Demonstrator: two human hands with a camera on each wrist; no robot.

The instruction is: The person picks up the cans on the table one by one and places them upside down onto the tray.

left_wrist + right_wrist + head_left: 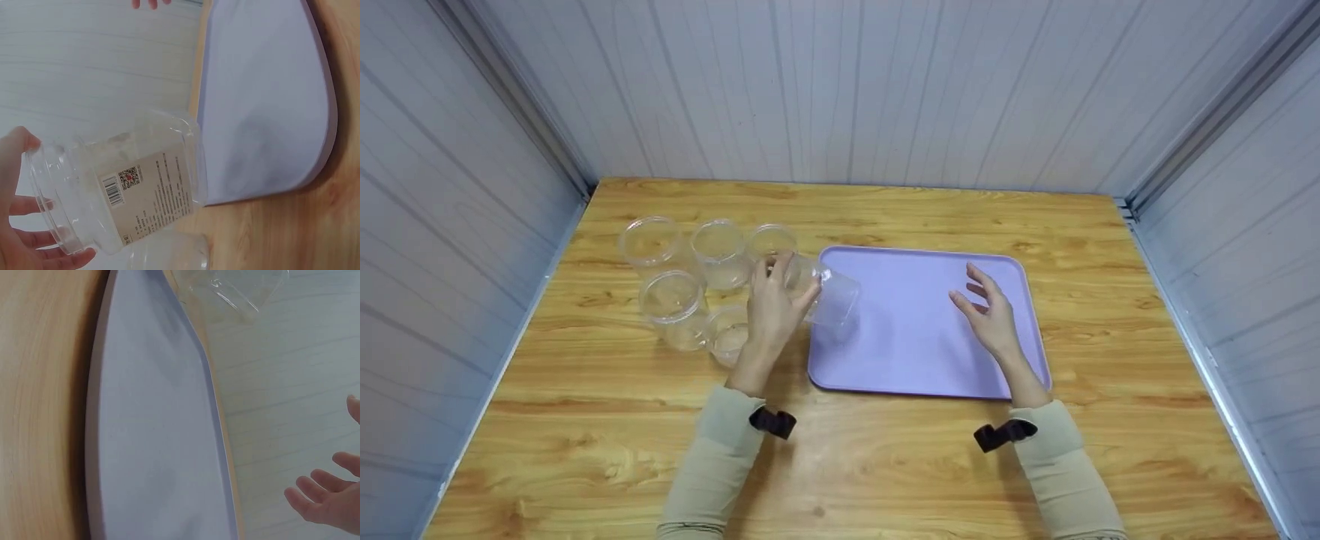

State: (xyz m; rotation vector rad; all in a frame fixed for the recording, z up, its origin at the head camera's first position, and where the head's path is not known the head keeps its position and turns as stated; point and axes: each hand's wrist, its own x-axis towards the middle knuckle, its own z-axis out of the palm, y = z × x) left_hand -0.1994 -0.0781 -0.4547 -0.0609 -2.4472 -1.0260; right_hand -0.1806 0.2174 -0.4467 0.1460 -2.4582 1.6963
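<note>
My left hand (777, 300) grips a clear plastic jar (834, 295) by its rim end, fingers and thumb spread around it. The jar is tilted on its side, its base pointing right over the left edge of the purple tray (930, 322). In the left wrist view a printed label (149, 194) with a barcode and QR code shows on the jar's wall. My right hand (988, 311) is held above the right part of the tray, fingers loosely bent and apart, with nothing in it.
Several more clear jars stand left of the tray: one at the back left (651, 241), one in the back middle (720, 251), one in front (673, 307). Another jar (727, 341) is partly hidden by my left wrist. Pale panel walls surround the wooden table (885, 465).
</note>
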